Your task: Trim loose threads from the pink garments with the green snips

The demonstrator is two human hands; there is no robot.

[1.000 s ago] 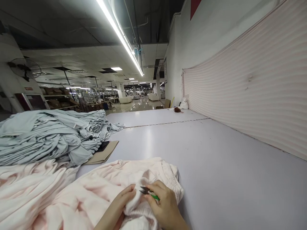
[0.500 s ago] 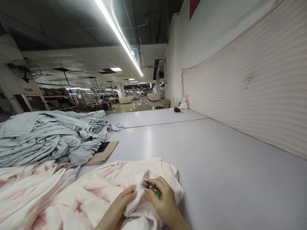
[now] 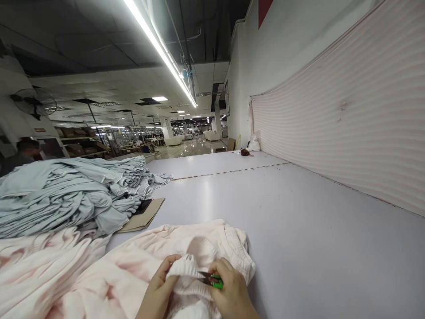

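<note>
My left hand [image 3: 161, 283] is closed on the ribbed edge of a pale pink garment [image 3: 142, 248], lifting that edge in a fold. In my right hand [image 3: 230, 285] is a pair of thread snips [image 3: 216, 282] with green handles and dark blades. The blades are apart and point left, at the ribbed edge beside my left fingers. The garment lies bunched on the table, its gathered band along the right side. Part of the cloth under my hands is hidden.
Grey-blue garments [image 3: 73, 190] are piled at the left, beside more pink cloth [image 3: 40, 274]. A folded piece of brown card [image 3: 144, 217] with a dark flat item lies by the pile. Striped fabric [image 3: 332, 128] covers the right wall. A person [image 3: 21, 155] is at the far left.
My left hand has raised and turned the ribbed edge. My right hand has moved slightly down, and the snips' blades have spread apart. A person has come into view at the far left.
</note>
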